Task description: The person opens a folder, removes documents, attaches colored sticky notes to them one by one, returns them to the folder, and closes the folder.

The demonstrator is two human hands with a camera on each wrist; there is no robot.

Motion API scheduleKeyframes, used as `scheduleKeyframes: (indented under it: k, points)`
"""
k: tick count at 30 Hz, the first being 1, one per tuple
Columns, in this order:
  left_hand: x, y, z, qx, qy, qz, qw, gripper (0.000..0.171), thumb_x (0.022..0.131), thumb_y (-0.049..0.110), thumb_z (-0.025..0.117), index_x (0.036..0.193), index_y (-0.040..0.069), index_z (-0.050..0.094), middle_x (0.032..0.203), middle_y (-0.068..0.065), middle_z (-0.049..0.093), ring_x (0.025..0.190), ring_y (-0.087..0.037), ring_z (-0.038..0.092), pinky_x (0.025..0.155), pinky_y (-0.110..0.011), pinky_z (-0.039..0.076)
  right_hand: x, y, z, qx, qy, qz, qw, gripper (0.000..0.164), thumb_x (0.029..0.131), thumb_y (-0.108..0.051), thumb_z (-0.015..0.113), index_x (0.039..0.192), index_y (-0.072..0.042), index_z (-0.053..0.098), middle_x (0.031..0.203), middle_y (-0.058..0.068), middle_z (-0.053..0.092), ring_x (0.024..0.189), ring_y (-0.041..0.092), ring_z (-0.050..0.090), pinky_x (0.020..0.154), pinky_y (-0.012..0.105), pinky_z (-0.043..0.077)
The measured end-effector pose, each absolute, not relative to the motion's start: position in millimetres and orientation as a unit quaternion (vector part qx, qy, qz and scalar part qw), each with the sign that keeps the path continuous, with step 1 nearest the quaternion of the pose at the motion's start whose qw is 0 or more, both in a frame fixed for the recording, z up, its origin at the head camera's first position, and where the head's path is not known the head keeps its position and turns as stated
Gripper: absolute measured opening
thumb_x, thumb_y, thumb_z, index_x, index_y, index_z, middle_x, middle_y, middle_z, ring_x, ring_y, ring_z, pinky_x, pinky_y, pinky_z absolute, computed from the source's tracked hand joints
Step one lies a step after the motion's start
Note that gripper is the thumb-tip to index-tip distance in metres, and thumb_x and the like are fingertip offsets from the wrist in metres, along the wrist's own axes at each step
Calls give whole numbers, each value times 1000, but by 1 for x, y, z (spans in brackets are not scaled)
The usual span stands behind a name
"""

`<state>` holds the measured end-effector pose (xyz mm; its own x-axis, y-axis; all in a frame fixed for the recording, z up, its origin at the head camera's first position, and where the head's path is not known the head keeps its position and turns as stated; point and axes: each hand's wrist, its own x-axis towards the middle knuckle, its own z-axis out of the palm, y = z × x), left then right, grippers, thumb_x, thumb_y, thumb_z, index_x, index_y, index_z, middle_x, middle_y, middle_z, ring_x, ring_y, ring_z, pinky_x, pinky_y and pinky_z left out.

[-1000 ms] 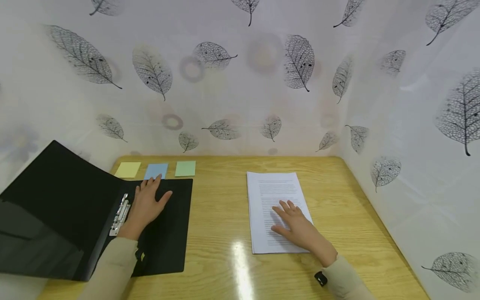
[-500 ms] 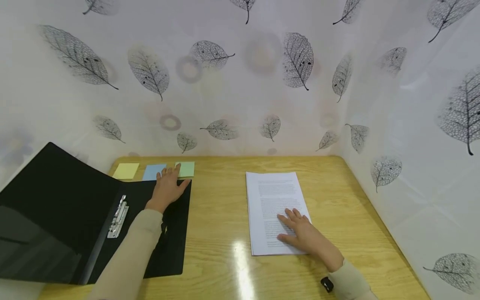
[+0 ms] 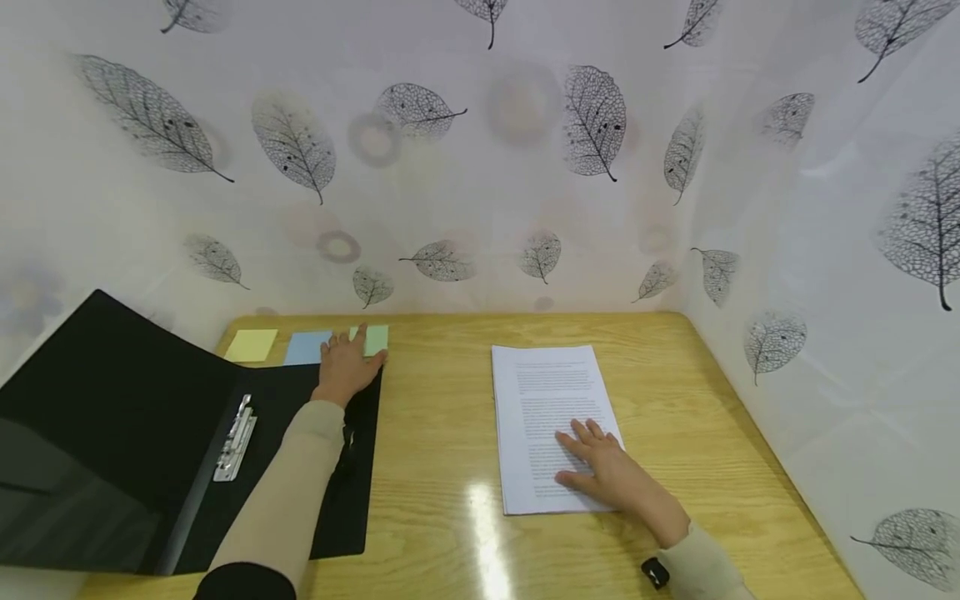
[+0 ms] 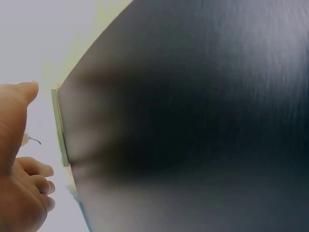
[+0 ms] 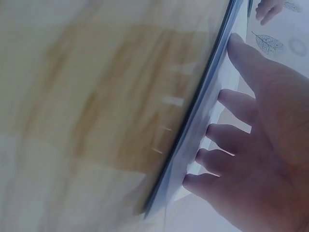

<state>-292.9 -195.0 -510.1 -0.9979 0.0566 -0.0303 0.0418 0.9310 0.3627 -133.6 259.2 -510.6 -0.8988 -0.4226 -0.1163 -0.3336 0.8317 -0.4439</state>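
My left hand (image 3: 348,368) is over the far right corner of the open black binder (image 3: 258,379), at the near edge of the green sticky-note pad (image 3: 378,337). It partly covers that pad. In the left wrist view the thumb and fingers of the left hand (image 4: 21,174) hang above the green pad (image 4: 60,128), with a gap showing. My right hand (image 3: 611,471), fingers spread, rests on a stack of printed paper (image 3: 547,392); its fingertips (image 5: 212,130) touch the top sheet in the right wrist view.
A blue sticky-note pad (image 3: 303,347) and a yellow one (image 3: 251,345) lie in line left of the green pad. The binder's metal clip (image 3: 236,442) runs along its spine. Leaf-patterned curtain (image 3: 525,167) bounds the wooden table (image 3: 435,400) behind and at the sides.
My left hand has moved right and away from me, from over the binder near the blue pad to the green pad. My right hand has slid slightly toward me on the paper.
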Motion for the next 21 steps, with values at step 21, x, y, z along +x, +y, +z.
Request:
scheduleKeyframes:
  k: [21]
  points:
    - [-291,-177,-530,-28,982,185,-5,70,110,49,49,163,4,38,153,-49,32,144,-64,31,122,-72,23,-133,258,-509,-195,951,-213,111,70,98,-45,72,151,-2,56,161,36,38,151,62,29,118,78,25]
